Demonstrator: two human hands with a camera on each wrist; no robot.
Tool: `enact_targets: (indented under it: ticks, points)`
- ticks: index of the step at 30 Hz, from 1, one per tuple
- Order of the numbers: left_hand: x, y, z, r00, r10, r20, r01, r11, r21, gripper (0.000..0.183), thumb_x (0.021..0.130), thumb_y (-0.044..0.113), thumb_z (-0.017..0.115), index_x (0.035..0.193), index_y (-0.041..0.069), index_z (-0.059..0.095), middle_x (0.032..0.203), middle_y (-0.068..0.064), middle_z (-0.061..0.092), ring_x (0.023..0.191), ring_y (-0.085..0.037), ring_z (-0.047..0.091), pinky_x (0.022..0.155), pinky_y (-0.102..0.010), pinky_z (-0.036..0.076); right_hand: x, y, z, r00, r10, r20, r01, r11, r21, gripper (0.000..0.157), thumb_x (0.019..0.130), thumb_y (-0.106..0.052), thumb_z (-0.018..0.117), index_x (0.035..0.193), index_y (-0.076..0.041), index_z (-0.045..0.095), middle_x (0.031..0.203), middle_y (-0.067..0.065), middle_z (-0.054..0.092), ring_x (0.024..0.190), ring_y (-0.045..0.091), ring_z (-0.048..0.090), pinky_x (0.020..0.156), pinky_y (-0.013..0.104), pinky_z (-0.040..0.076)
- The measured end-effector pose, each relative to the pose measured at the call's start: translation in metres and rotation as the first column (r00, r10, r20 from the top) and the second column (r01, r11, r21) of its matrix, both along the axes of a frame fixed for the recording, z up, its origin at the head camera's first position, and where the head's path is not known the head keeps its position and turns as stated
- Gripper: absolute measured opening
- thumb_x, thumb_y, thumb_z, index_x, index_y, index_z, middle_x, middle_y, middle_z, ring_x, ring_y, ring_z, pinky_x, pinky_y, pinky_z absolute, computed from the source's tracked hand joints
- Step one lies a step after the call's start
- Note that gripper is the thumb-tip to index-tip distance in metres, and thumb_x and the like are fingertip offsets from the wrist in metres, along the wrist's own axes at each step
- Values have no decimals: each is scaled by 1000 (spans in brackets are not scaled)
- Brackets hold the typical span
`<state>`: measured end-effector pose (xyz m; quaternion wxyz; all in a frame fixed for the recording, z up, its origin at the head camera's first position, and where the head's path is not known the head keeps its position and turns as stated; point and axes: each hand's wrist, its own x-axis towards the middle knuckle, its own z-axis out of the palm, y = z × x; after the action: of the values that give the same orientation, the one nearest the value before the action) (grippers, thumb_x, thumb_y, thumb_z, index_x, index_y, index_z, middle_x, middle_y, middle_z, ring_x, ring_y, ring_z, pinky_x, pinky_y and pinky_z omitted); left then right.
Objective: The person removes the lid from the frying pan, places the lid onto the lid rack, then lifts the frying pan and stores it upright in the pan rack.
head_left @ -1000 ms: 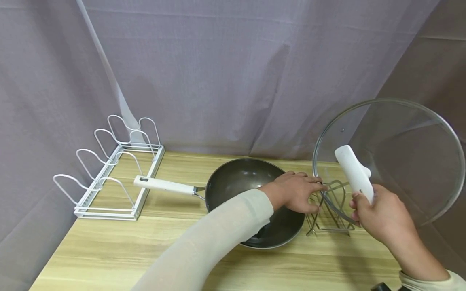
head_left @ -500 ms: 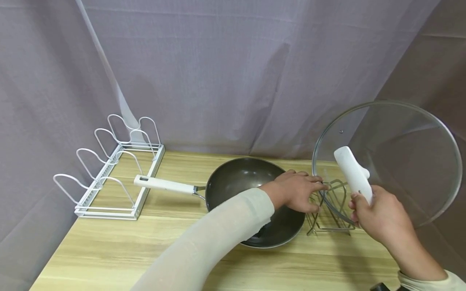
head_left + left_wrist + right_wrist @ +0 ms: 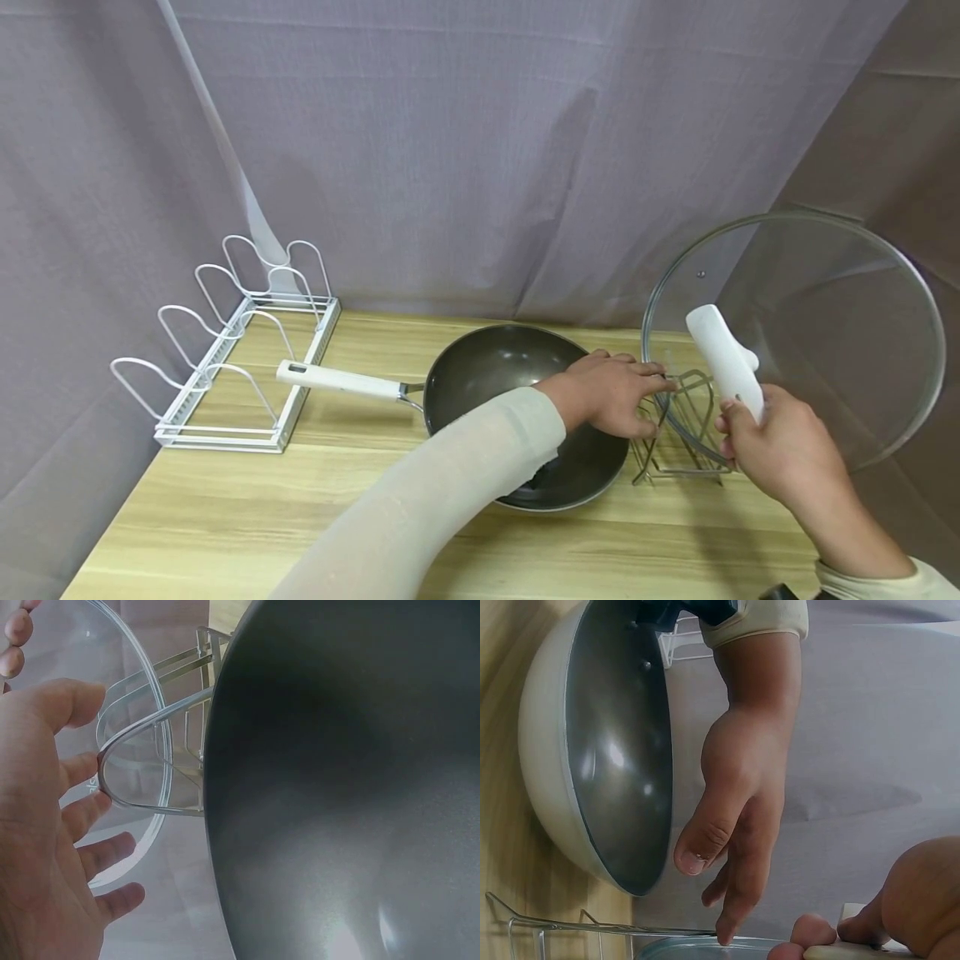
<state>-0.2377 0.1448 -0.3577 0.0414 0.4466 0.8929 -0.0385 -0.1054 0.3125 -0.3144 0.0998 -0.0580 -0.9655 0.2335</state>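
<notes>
My right hand (image 3: 791, 446) grips the white handle (image 3: 723, 358) of a large glass lid (image 3: 840, 333) with a metal rim. The lid stands tilted upright at the right, its lower left edge at the metal wire rack (image 3: 686, 473); whether it rests on the wires I cannot tell. My left hand (image 3: 618, 396) reaches over the wok (image 3: 487, 367) with its fingertips touching the rack's top. In the left wrist view, the left hand's fingers (image 3: 82, 814) are spread and meet the end of a wire loop (image 3: 150, 720). The sleeve hides part of the wok.
A white rack (image 3: 292, 421) with several wire loops stands at the left of the wooden table (image 3: 225, 517). The wok's white handle (image 3: 341, 381) points left toward it. A grey curtain (image 3: 420, 167) hangs behind the table.
The glass lid and my right hand have shifted slightly left and down. My left hand stays on the rack, and the wok has not moved.
</notes>
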Motion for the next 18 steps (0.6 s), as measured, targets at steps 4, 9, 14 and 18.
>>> enact_targets:
  ticks: [4,9,14,18]
  points:
    - [1,1,-1,1000,6,12,-6,1000,3,74,94,72,47,159,55,15,165,27,12,151,-4,17,120,-38,21,0,1,0,1000,3,4,-3,1000,0,35,108,-30,43,103,0,61,67,-1,65,58,18,59,49,33,40]
    - [0,1,-2,1000,2,10,-2,1000,4,74,94,72,47,159,55,15,165,27,12,151,-4,17,120,-39,21,0,2,-1,1000,-1,1,1,1000,3,36,108,-31,43,101,-1,61,66,-1,65,57,18,59,49,33,40]
    - [0,0,0,1000,-7,-9,7,1000,3,75,94,72,48,159,54,16,166,25,14,151,-6,19,119,-38,23,0,2,-1,1000,5,-5,-5,1000,-10,35,108,-30,43,102,0,61,66,0,65,57,18,60,49,32,41]
    - [0,0,1,1000,-10,-11,10,1000,1,75,94,71,48,159,54,15,166,24,14,151,-6,20,119,-38,23,-1,3,-2,1000,4,6,-4,1000,-21,36,109,-30,43,103,1,61,67,0,66,57,18,61,49,32,42]
